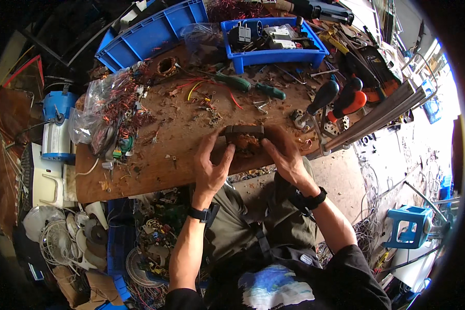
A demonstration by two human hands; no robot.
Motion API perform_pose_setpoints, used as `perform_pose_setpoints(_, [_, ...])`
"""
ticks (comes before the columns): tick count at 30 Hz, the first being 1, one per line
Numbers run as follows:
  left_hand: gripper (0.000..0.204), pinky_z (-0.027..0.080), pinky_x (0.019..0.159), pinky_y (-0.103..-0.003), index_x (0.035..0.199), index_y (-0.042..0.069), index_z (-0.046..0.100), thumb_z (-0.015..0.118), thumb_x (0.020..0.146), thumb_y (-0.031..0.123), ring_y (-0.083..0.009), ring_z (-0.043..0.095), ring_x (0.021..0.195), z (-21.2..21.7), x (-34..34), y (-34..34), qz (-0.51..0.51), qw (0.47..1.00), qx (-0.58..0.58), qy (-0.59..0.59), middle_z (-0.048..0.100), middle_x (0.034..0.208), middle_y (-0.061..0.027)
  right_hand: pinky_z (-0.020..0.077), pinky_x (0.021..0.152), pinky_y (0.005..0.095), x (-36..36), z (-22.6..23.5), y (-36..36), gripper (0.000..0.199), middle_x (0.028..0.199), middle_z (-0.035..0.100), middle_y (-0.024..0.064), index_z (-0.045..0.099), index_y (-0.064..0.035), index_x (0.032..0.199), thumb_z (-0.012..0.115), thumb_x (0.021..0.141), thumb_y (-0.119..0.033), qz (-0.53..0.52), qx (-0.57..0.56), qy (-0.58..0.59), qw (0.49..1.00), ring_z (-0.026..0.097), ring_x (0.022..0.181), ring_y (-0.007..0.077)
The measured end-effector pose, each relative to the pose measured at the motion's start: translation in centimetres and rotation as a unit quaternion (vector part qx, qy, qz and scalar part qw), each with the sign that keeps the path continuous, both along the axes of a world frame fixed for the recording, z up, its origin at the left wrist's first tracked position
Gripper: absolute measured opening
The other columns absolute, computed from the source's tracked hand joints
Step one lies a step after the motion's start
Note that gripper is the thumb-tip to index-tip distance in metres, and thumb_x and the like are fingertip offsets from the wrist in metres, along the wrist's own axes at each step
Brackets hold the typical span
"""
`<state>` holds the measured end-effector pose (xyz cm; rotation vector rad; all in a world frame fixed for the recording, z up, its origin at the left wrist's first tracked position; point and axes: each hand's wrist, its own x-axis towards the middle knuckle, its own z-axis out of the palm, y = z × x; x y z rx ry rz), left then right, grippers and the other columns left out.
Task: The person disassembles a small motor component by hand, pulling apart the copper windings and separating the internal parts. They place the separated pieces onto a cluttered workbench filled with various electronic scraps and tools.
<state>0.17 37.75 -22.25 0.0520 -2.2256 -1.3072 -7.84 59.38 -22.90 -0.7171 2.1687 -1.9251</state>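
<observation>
Both hands on a small motor stator at the counter's near edge

The stator [244, 139], a dark laminated block with copper windings, sits on the wooden counter [160, 170] right between both hands. Left hand [210, 165] comes up from below, fingers [205, 143] curled around its left side; right hand [284, 155] clamps the right side, thumb on the front. Both wrists are bent inward, with a dark band on each. Green-handled screwdrivers [248, 85] lie well behind, near the blue bin [274, 54].
</observation>
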Motion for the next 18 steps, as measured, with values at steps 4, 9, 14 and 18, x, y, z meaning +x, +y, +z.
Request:
perform_pose_setpoints(4, [0.048,0.050,0.107,-0.044,0.141,-0.001,0.063,0.074,0.100,0.021,-0.0362,0.066,0.125,-0.4,-0.2,-0.1,0.003,1.000,0.001,0.016,0.068,0.133,-0.0228,0.0494,0.108,0.0402,-0.2,-0.2,0.0,0.046,0.135,0.067,0.0216,0.055,0.0028,0.143,0.065,0.109,-0.026,0.013,-0.006,-0.005,1.000,0.065,0.125,0.0286])
perform_pose_setpoints(9, [0.049,0.050,0.109,-0.045,0.142,-0.001,0.063,0.073,0.100,0.021,-0.0360,0.066,0.127,-0.5,-0.1,-0.1,0.005,1.000,-0.004,0.006,0.068,0.135,-0.0228,0.0501,0.107,0.0400,0.3,0.7,-0.1,0.045,0.134,0.067,0.0219,0.054,0.0027,0.143,0.064,0.109,-0.026,0.006,-0.001,-0.010,1.000,0.065,0.124,0.0289])
perform_pose_setpoints(14, [0.049,0.049,0.111,-0.044,0.143,0.001,0.063,0.073,0.101,0.023,-0.0353,0.064,0.131,-0.3,0.0,0.0,0.002,1.000,0.002,0.006,0.067,0.138,-0.0215,0.0505,0.106,0.0402,0.1,0.5,0.0,0.046,0.134,0.066,0.0221,0.054,0.0026,0.143,0.064,0.109,-0.027,0.010,-0.002,-0.011,1.000,0.065,0.124,0.0294])
perform_pose_setpoints(18, [0.049,0.050,0.111,-0.045,0.143,0.001,0.063,0.073,0.101,0.023,-0.0353,0.064,0.131,-0.3,0.0,-0.1,0.004,1.000,-0.003,0.000,0.067,0.138,-0.0211,0.0506,0.106,0.0402,0.1,0.7,0.0,0.045,0.135,0.066,0.0219,0.054,0.0023,0.142,0.064,0.109,-0.027,0.012,-0.003,-0.010,1.000,0.065,0.124,0.0297])
